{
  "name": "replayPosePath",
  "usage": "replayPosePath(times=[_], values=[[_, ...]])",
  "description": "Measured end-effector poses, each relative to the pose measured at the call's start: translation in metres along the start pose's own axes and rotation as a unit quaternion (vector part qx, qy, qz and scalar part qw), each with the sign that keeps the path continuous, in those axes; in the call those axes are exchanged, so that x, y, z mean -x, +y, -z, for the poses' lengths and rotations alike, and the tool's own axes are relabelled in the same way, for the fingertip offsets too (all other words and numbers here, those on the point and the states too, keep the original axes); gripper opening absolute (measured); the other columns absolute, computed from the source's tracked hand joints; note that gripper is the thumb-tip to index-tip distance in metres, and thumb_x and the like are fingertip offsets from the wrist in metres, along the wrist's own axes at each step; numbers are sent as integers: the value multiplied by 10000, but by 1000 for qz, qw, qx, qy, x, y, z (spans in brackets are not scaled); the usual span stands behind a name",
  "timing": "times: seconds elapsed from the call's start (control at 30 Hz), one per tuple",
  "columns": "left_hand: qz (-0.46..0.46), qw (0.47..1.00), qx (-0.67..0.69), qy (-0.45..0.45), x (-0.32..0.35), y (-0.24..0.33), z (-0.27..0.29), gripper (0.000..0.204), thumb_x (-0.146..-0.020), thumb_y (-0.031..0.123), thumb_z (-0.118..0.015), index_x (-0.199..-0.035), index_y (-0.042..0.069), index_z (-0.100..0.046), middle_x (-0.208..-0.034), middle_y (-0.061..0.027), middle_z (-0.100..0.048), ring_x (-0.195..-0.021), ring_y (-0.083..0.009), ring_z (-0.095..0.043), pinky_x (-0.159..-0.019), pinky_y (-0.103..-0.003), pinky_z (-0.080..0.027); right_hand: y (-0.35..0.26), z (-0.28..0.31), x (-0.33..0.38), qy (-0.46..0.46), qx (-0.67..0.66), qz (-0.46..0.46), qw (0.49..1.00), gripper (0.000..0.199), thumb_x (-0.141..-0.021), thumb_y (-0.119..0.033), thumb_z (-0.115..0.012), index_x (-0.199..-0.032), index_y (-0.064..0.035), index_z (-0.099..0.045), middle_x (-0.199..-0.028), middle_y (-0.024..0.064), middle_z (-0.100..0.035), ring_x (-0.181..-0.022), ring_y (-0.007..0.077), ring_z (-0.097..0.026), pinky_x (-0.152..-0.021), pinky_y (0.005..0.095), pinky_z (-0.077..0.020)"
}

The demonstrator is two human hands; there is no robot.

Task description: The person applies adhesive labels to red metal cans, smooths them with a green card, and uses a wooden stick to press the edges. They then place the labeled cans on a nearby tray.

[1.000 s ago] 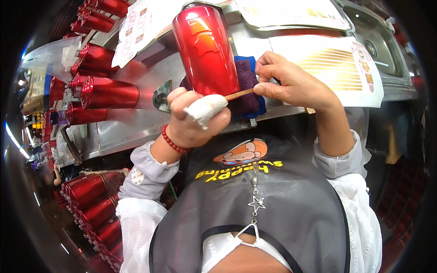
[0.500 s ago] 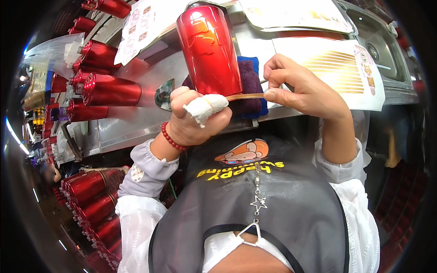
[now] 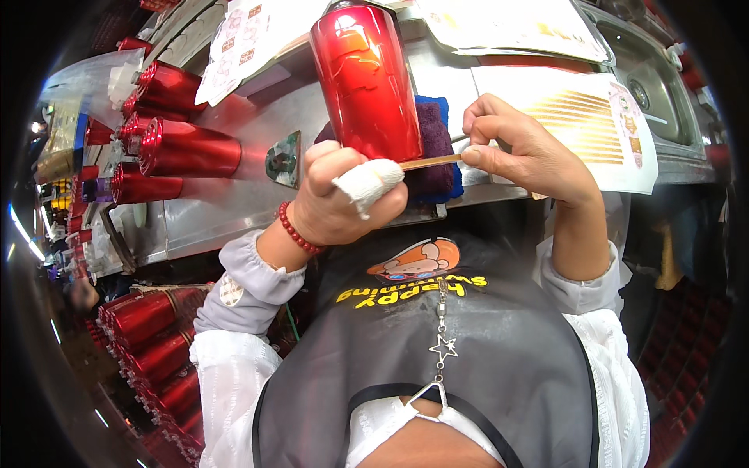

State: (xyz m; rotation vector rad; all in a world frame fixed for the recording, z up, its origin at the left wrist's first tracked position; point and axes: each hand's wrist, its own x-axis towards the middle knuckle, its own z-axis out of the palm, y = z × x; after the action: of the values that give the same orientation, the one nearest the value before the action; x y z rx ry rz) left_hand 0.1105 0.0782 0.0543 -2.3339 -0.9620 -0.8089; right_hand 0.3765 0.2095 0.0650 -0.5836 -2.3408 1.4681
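Note:
A glossy red bottle (image 3: 367, 82) with a raised pattern lies on folded purple and blue cloths (image 3: 434, 144), its near end towards me. My left hand (image 3: 335, 191) is closed at that near end, a white wrapping (image 3: 369, 186) around one finger. From the wrapped finger a narrow gold-brown strip (image 3: 433, 162) stretches taut to my right hand (image 3: 527, 152). The right thumb and forefinger pinch its other end. The left fingertips are hidden, so how they touch the strip and bottle does not show fully.
Several red bottles (image 3: 191, 148) lie on the metal counter at left, with more stacked below (image 3: 148, 327). A sheet with gold stripes (image 3: 581, 125) is right of my right hand, before a metal sink (image 3: 647, 78). A small dark green patterned piece (image 3: 282, 160) lies left of my hand.
My left hand has shifted slightly right, and the red bottle has moved slightly right too. The strip, bent at its left end before, is now straighter. The right hand has moved a little right.

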Motion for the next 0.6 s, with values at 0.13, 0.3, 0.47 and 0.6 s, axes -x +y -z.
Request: replayPosePath(times=[0.13,0.3,0.47,0.6], values=[[-2,1000,-1,8,-4,0,-3,303,-554,110,-786,-804,267,-718,-1088,30,-583,-1047,-259,-447,-758,-401,-430,5,-1,-2,3,4,4,1000,294,-976,-254,-715,-877,-9,-587,-1061,45,-495,-887,128,-484,-727,264,-432],[24,1000,-12,-3,0,6,6,308,-616,79,-770,-855,263,-703,-1147,47,-602,-1025,-249,-474,-782,-395,-441,2,-5,-3,9,2,-11,1000,255,-961,-211,-725,-883,-6,-594,-1055,41,-490,-892,112,-495,-745,268,-459],[-5,999,-18,-50,-3,3,0,269,-778,58,-767,-970,237,-712,-1214,-31,-611,-1040,-307,-510,-796,-462,-476,18,-1,-7,-2,56,30,998,274,-952,-268,-715,-867,-17,-646,-1027,129,-555,-991,282,-552,-879,362,-466],[41,996,-45,-71,19,6,9,296,-639,15,-790,-832,230,-725,-1161,-70,-542,-1051,-336,-466,-804,-453,-448,4,-7,-10,-19,18,-45,999,291,-937,-309,-707,-867,-27,-681,-1052,133,-572,-1060,305,-539,-930,380,-451]])
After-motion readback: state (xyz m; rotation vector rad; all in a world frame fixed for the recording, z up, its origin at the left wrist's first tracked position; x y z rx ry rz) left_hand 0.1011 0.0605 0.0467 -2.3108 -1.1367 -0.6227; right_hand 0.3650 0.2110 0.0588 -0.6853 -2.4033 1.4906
